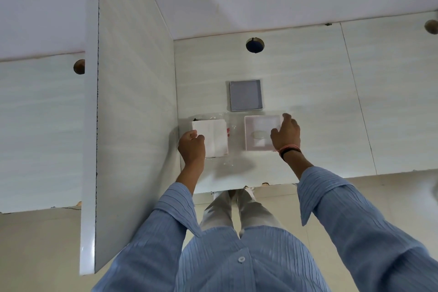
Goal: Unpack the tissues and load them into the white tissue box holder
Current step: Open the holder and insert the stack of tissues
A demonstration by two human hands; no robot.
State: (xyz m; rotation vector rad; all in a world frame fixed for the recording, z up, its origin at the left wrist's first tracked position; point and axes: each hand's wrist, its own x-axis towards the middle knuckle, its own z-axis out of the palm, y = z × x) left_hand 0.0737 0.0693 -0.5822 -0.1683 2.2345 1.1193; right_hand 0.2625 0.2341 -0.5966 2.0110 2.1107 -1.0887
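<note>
A stack of white tissues (213,136) lies on clear plastic wrapping (227,123) on the pale desk (331,102). My left hand (191,147) rests at the stack's near left corner, fingers curled on its edge. To the right sits a white square lid with an oval slot (259,133). My right hand (285,134) grips that lid's right side, thumb on top and fingers past the far edge. Behind both, the square holder base with a grey inside (245,95) stands empty.
A tall white partition panel (132,114) rises just left of my left hand. A round cable hole (254,45) is at the desk's back. The desk's front edge (260,184) runs just above my legs, with floor below.
</note>
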